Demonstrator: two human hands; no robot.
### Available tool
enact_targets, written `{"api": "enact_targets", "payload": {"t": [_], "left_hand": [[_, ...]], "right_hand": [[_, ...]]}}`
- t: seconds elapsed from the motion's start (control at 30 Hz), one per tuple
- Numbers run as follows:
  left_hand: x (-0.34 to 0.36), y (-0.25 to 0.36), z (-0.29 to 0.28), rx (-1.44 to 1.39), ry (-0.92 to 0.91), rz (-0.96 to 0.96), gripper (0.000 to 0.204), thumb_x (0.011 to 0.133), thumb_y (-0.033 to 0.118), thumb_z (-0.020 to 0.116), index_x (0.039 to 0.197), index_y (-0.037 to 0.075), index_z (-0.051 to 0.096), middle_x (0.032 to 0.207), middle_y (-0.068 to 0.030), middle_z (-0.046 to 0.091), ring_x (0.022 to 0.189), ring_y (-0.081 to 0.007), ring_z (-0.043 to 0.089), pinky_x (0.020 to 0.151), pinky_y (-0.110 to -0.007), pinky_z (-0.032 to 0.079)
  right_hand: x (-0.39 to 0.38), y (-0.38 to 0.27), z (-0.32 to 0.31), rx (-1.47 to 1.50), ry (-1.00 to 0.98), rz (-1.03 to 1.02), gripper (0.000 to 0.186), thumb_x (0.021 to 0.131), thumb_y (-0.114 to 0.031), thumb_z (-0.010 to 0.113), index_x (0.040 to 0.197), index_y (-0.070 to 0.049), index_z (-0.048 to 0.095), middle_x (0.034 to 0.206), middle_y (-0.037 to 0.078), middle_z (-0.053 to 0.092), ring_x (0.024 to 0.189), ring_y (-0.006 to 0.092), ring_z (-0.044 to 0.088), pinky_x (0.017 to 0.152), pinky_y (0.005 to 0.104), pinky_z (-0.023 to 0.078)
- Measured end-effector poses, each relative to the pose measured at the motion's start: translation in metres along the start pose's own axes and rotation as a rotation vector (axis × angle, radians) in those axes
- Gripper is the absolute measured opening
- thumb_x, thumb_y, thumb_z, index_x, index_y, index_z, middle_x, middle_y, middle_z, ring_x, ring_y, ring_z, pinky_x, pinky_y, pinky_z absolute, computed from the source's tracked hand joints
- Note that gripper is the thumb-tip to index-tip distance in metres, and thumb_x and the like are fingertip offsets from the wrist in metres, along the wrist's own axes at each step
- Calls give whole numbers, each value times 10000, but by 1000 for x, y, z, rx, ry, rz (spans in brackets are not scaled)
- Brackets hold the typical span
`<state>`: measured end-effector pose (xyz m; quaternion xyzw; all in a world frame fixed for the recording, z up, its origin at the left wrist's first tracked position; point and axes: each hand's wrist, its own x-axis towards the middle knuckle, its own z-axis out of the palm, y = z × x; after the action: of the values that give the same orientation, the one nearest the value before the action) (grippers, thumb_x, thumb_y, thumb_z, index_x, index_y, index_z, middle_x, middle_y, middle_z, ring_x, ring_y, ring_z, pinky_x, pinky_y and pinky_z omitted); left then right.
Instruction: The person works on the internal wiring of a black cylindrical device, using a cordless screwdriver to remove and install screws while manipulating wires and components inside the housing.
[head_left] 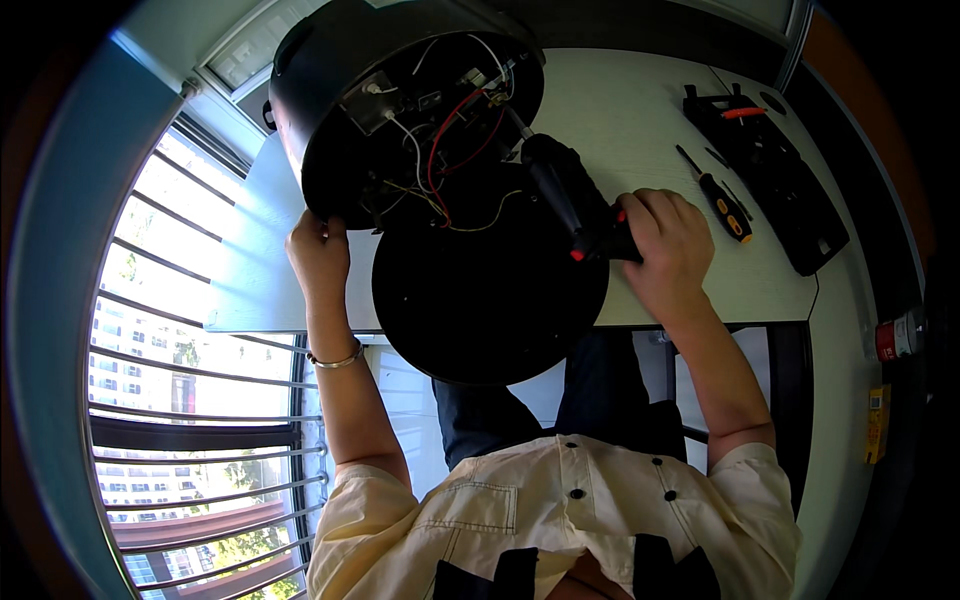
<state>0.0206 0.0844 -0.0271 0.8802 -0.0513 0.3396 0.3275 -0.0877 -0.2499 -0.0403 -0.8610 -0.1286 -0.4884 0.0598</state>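
between the 2 hands and farther from the body sits a black, rounded, hard-shelled appliance housing (400, 70), tipped so its open underside shows thin red wires (436, 150) among white and yellow ones. nearer the body, also between the hands, is a flat, round, black cover (490, 290), reaching past the edge of the pale table (620, 100).

the right hand (667, 245) grasps the handle of a black, pistol-shaped power driver with red accents (565, 190), fingers wrapped round it; whether 1 of them presses a trigger, i cannot tell. ahead of that hand, the driver's shaft points into the housing near its rim; what the tip meets is too small to make out. the left hand (322, 260) pinches the housing's near rim.

to do this well, i'd keep the shaft square to its seat, push steadily along it, run it slowly and hold the loose wires off anything spinning. the left hand should brace the rim against rocking.

the right forearm slants up and inward, elbow out to the side; the left rises almost straight, a silver metal bracelet (338, 357) at its wrist.
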Motion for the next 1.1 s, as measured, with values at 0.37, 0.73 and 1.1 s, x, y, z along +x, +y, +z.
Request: {"api": "enact_targets", "payload": {"t": [0.37, 0.73, 1.1], "left_hand": [[-3, 1, 6, 3, 51, 0, 185, 766, 89, 557, 907, -21, 609, 634, -180, 595, 538, -272, 585, 532, -332, 440], [-5, 3, 7, -9, 69, 12, 197, 776, 88, 546, 928, -24, 599, 564, -161, 548, 452, -253, 500, 493, -348, 400], [-4, 4, 6, 19, 48, -20, 172, 779, 95, 561, 879, -41, 596, 610, -171, 582, 485, -250, 539, 503, -342, 410]], "right_hand": [[-3, -4, -3, 327, -103, 295, 357, 561, -12, 685, 904, -28, 587, 842, 110, 590, 782, 298, 584, 692, 339, 469], [-12, -3, 6, 492, -54, 415, 309, 574, -36, 710, 866, -40, 606, 815, 114, 603, 780, 299, 590, 696, 341, 481], [-11, -6, 9, 492, -36, 414, 298, 583, -38, 704, 865, -36, 606, 813, 114, 602, 769, 300, 587, 686, 340, 477]]}}
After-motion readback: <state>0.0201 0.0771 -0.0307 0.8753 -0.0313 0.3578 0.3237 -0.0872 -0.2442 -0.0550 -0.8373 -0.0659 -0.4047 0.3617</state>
